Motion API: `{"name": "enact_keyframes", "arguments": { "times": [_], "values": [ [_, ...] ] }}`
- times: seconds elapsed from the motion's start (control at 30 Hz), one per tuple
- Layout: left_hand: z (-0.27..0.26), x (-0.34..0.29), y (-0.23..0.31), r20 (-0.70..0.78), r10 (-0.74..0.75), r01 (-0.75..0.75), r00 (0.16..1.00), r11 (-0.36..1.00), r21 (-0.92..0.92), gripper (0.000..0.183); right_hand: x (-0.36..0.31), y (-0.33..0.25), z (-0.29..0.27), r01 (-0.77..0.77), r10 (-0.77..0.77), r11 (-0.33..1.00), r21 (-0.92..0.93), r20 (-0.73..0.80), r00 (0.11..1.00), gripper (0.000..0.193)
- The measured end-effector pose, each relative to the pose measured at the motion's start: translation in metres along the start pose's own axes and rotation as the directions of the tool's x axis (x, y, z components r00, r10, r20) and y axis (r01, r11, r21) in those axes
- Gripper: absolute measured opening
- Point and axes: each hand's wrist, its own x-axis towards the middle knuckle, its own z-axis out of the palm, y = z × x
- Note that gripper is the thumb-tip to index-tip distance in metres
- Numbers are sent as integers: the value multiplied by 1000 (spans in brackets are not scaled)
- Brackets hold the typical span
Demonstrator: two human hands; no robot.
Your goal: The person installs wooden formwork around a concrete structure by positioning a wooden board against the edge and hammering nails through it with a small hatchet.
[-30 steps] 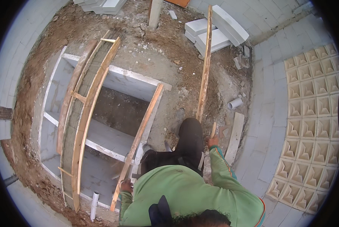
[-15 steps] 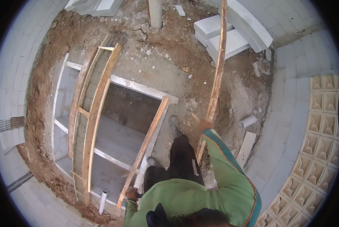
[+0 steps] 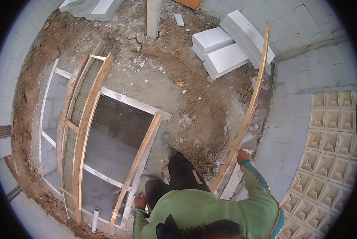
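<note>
My right hand [image 3: 244,156] is closed at the edge of a long, narrow wooden board [image 3: 253,105], beside a short crosspiece [image 3: 235,146]. The board stands off to my right and looks curved in the wide view. Low on the left, my left hand [image 3: 139,201] is closed near my thigh; what it grips is too small and hidden to name. Close beside that hand, a shorter plank [image 3: 137,163] lies along the near edge of a block-lined pit [image 3: 135,100]. Across the pit runs a wooden form [image 3: 91,115] with wire mesh between its side boards.
White blocks [image 3: 228,59] are stacked at the far right, near a concrete post [image 3: 152,20]. Patterned vent blocks [image 3: 322,141] line the right wall. A white pipe [image 3: 95,219] sticks up at the pit's lower edge. Rubble lies scattered on the dirt floor [image 3: 202,115].
My right hand has swung outward to the right with the long board, whose top end now shows. The view has shifted a little. My left hand stays low by the shorter plank.
</note>
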Motion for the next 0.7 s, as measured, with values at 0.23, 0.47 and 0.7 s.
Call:
{"name": "enact_keyframes", "arguments": {
  "times": [0.23,0.47,0.7],
  "values": [
    [25,-48,20,-62,119,-90,991,935,344,56,54,-97,28,54,-41,988,144,-88,995,24],
    [-7,-103,-27,-78,51,-14,996,909,416,69,-114,-251,33,704,-696,688,173,-115,709,40],
    [-46,-137,-115,-142,-14,41,990,980,193,57,-263,-326,115,958,-965,234,166,158,208,35]
  ]
}}
